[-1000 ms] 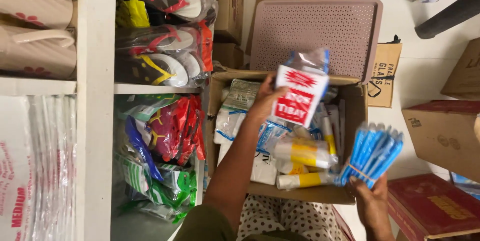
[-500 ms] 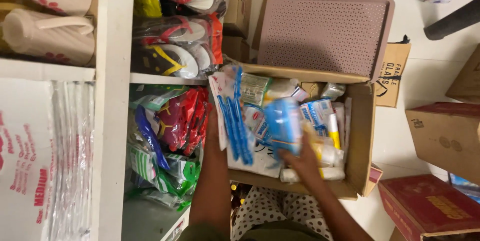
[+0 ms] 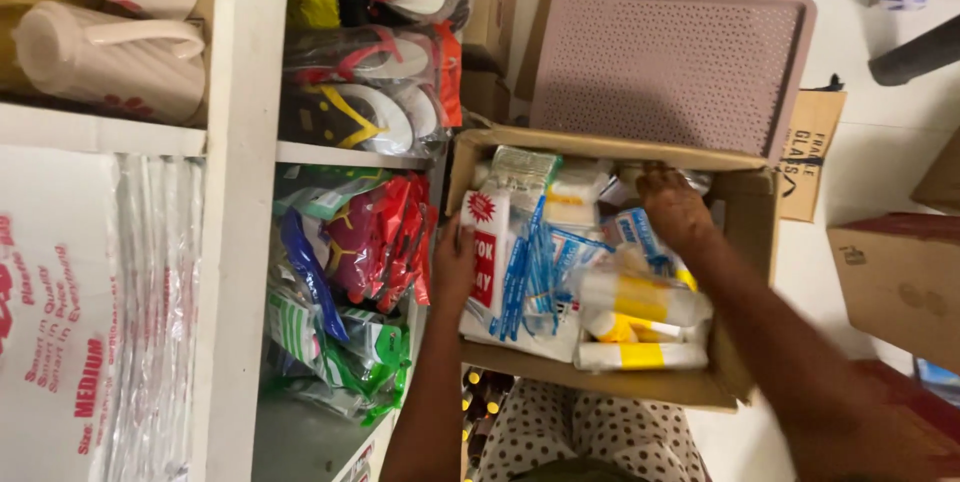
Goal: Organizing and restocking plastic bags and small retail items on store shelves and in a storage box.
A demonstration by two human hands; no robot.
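An open cardboard box [image 3: 748,272] sits in front of me, packed with wrapped goods. My left hand [image 3: 453,264] rests on the box's left side and holds a flat red and white packet [image 3: 485,250] upright against the wall. Beside it lie bundles of blue pens in clear wrap [image 3: 530,267]. My right hand [image 3: 675,207] reaches deep into the far right part of the box, fingers curled down among small packets; whether it grips one is hidden. White and yellow tubes [image 3: 640,300] lie at the box's near right.
A white shelf unit [image 3: 240,192] stands at the left with bagged flip-flops [image 3: 375,92], cream jugs [image 3: 110,52] and colourful packets [image 3: 360,242]. A pinkish perforated plastic lid [image 3: 670,62] leans behind the box. More cardboard boxes [image 3: 900,277] stand on the floor at the right.
The red and white packet went from raised above the box to set at its left side. The blue pen bundle, earlier in my right hand, now lies inside. My right hand moved to the far corner.
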